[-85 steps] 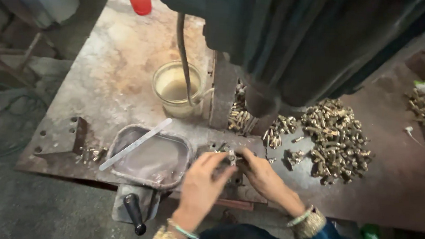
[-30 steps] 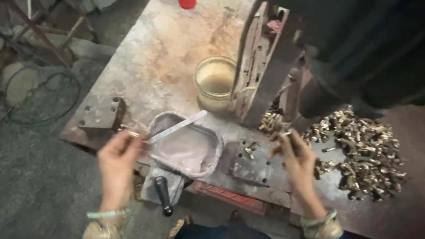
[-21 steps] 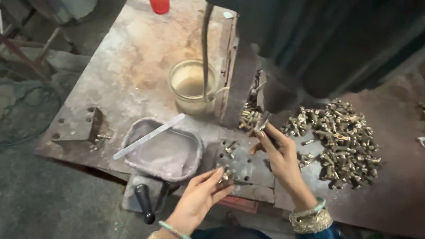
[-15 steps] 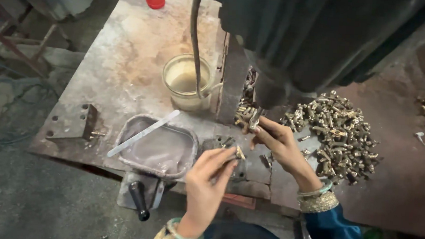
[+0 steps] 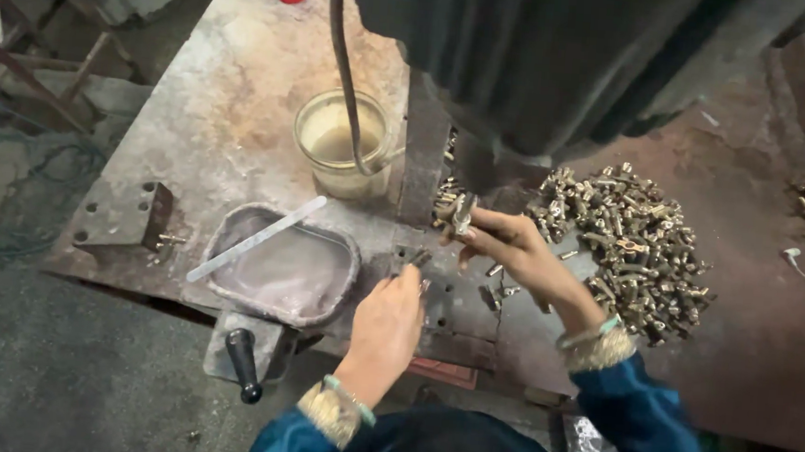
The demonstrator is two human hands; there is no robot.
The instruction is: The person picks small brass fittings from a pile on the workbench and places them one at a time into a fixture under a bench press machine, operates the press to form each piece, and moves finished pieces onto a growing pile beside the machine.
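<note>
Rusty steel tabletop [image 5: 211, 128]; grey tray [image 5: 281, 269] at nine o'clock of left hand [image 5: 386, 324], pinching small metal part [image 5: 412, 258] on fixture plate [image 5: 454, 305]. Right hand [image 5: 505, 243] at one o'clock, gripping brass fitting [image 5: 461, 214]; fittings heap [image 5: 628, 242] rightmost.

The left hand [image 5: 386, 324] has dropped onto the fixture plate [image 5: 458, 305], while the right hand [image 5: 505, 247] lifted its small metal piece [image 5: 461, 213] toward the machine

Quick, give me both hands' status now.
Left hand: fingers pinched on a small metal part at the fixture plate.
Right hand: closed, holding a small metal fitting near the machine.
</note>
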